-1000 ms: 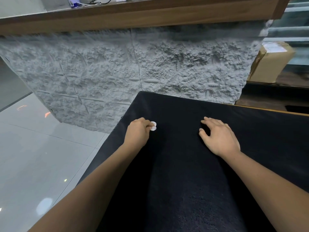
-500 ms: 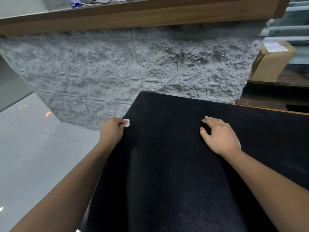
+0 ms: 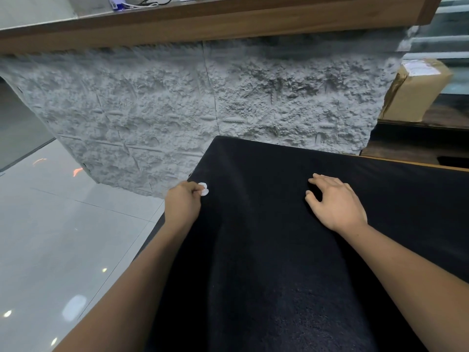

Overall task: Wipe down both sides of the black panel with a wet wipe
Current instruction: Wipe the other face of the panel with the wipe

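At black panel (image 3: 266, 250) left edge: left hand (image 3: 181, 204) fingers pinch wet wipe (image 3: 203, 189).
Panel from wipe: rightward.
Centre: right hand (image 3: 335, 201), fingers spread.

Rough grey stone-textured counter front (image 3: 177, 102) under wooden ledge (image 3: 228, 19), cardboard box (image 3: 416, 90) right, glossy tiled floor (image 3: 63, 224).

Matt, fuzzy, cloth-like nap on large black panel (image 3: 266, 250). Crumpled small white wet wipe (image 3: 204, 189). Rough, matt grey stone-textured wall (image 3: 177, 102). Smooth brown wooden ledge (image 3: 228, 24). Glossy pale floor tiles (image 3: 50, 237). Matt brown cardboard box (image 3: 416, 90).
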The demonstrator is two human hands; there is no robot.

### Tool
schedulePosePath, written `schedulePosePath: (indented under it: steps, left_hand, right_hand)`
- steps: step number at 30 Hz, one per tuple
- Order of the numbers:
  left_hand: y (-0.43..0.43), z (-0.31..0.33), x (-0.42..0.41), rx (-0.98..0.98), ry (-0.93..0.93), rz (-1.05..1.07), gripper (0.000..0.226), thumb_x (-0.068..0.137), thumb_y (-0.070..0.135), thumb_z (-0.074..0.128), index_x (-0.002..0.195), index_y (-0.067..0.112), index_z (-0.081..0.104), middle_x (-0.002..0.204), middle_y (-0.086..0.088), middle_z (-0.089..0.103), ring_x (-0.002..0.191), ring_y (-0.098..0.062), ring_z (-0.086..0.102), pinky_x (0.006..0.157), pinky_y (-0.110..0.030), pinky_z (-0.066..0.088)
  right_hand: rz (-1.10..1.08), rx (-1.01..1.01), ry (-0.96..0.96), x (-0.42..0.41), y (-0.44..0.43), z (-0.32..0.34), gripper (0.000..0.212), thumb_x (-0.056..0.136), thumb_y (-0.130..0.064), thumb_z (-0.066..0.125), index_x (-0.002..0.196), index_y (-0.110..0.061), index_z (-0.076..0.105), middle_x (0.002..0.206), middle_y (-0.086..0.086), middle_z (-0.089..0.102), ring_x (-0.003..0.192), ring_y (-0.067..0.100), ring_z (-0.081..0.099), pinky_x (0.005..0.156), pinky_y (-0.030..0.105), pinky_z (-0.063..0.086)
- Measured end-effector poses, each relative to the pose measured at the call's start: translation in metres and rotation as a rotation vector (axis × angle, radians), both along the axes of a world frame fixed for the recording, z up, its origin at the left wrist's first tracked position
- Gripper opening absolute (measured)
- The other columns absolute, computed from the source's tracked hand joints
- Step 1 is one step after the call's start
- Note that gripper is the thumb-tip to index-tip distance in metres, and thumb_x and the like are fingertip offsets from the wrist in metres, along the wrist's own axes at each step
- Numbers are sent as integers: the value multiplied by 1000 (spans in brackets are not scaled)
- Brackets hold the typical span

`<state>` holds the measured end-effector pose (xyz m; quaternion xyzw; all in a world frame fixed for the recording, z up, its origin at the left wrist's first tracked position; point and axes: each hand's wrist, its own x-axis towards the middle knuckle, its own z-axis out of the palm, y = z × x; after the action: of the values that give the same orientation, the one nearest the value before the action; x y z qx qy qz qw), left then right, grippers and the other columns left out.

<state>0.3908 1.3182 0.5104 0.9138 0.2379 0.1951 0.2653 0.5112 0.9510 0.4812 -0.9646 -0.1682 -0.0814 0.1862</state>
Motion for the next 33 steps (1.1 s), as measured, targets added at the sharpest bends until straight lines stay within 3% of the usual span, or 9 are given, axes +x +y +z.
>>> schedulePosePath:
  steps: [3, 5, 8, 12, 17, 21, 33]
  left_hand:
    - [-19, -1, -1, 46, 3, -62, 18, 99, 16, 66, 99, 25, 82, 106, 12, 73, 97, -16, 68, 80, -26, 47]
    - [-34, -2, 0, 31, 11, -96, 20, 98, 16, 66, 94, 29, 81, 102, 16, 71, 96, -14, 66, 83, -31, 48]
    - [-59, -5, 2, 23, 18, -151, 20, 98, 19, 66, 91, 32, 80, 99, 20, 68, 95, -12, 64, 79, -27, 41]
    - [-90, -9, 3, 36, 8, -223, 23, 97, 17, 64, 92, 33, 79, 95, 13, 67, 91, -14, 60, 76, -28, 40]
    - [-114, -11, -3, 79, -7, -305, 21, 100, 20, 63, 96, 33, 79, 88, 8, 64, 85, -16, 56, 75, -30, 45]
    - [-105, -8, -11, 106, 16, -370, 22, 98, 14, 63, 92, 30, 78, 88, 4, 66, 87, -22, 60, 81, -41, 52]
    - [-26, 4, -29, 109, 19, -197, 15, 97, 20, 70, 102, 27, 83, 95, 8, 70, 92, -18, 66, 84, -34, 52]
  right_hand:
    - [1, 8, 5, -1, 0, 1, 52, 101, -53, 45, 145, -30, 58, 159, -12, 48, 149, 10, 37, 122, 43, 30]
    - [0, 8, 8, -2, 0, 2, 52, 101, -53, 46, 146, -30, 58, 159, -12, 48, 150, 10, 36, 123, 43, 29]
    - [-3, 9, 15, -3, 1, 3, 51, 102, -52, 46, 146, -30, 58, 159, -12, 47, 150, 10, 35, 123, 42, 26]
    - [-1, 27, 13, -5, 0, 4, 50, 102, -51, 47, 146, -29, 58, 159, -11, 48, 150, 11, 36, 123, 42, 26]
    - [1, 15, 19, -4, 0, 4, 51, 102, -51, 46, 146, -29, 58, 159, -12, 47, 150, 11, 36, 123, 43, 26]
    - [6, 23, 20, -4, -1, 4, 50, 102, -51, 47, 145, -29, 58, 159, -12, 48, 150, 10, 36, 123, 43, 27]
    - [4, 11, 21, -5, 0, 5, 50, 102, -51, 47, 145, -28, 59, 158, -11, 49, 149, 12, 38, 123, 45, 29]
